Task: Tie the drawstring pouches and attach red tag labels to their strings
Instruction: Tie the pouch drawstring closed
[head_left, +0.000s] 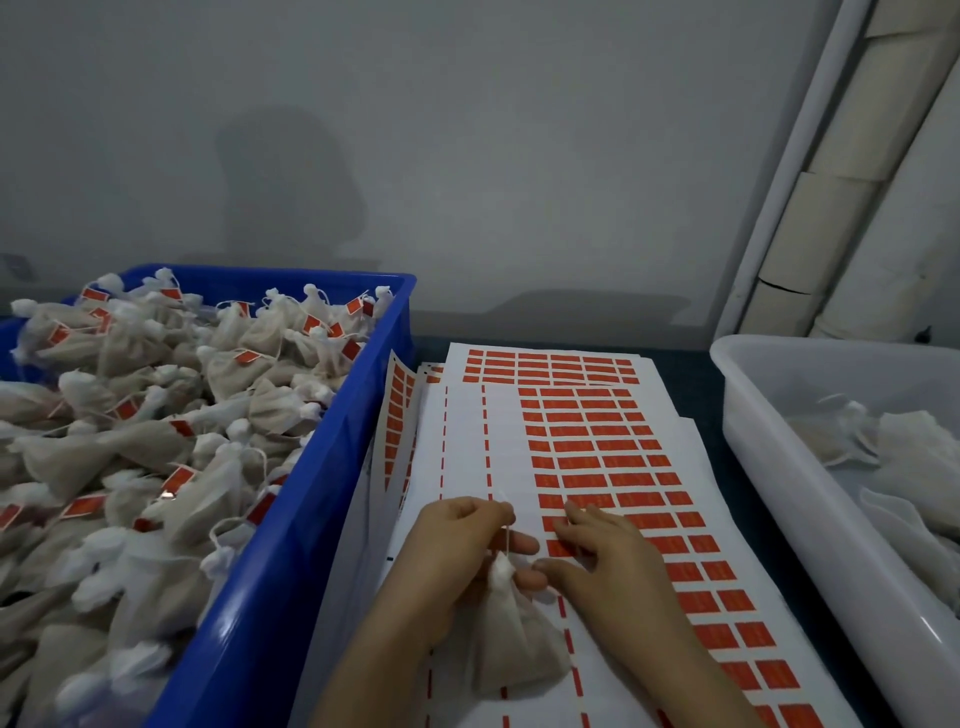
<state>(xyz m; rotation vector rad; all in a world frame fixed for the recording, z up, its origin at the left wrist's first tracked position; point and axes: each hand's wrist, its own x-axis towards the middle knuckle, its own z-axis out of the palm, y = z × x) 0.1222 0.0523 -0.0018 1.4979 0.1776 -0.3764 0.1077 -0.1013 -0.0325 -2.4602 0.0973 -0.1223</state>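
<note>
A small beige drawstring pouch (511, 642) lies on the label sheet in front of me. My left hand (462, 540) pinches its white string (505, 535), which runs taut up from the pouch's gathered neck. My right hand (597, 551) rests flat on the sheet of red tag labels (602, 447), fingertips on a red label in the left column; whether a label is lifted is not visible. The sheet's left columns are peeled bare, with only red dashes left.
A blue crate (291, 519) at the left is heaped with tied pouches bearing red tags. A white tub (779, 493) at the right holds pouches without tags. More label sheets lie stacked beneath. A grey wall stands behind the table.
</note>
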